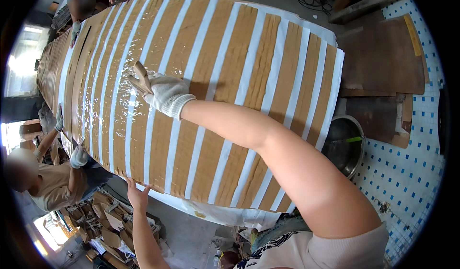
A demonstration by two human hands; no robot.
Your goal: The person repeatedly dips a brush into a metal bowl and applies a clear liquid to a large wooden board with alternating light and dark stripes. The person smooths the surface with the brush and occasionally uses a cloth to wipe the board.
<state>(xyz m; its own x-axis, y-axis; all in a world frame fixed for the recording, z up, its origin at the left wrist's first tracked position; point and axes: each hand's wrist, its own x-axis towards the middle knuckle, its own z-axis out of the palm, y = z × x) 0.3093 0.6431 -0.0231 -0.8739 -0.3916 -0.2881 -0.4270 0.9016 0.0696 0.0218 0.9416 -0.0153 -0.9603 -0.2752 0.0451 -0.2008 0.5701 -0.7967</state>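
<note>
Your right hand (165,94), in a white knit glove, lies stretched far out over the middle of the long surface (306,22), closed around a small tan scraper-like tool (140,77) whose blade sticks out past your fingers toward the far left. The tool and the glove press on the glossy, wet-looking sheet of brown veneer strips (230,77), which alternate with white bands and cover nearly the whole surface from the far end to the near edge. Your left hand (138,194) is bare and open, fingers spread, touching the near edge of the surface well apart from the tool. How much of the tool sits inside the glove is hidden, and its exact kind is hard to make out. Along the left edge, other people's gloved hands (78,157) rest on the sheet; their bodies are partly cut off by the picture's rim. Past the right end stands a metal pot (346,146), partly hidden by the surface.
</note>
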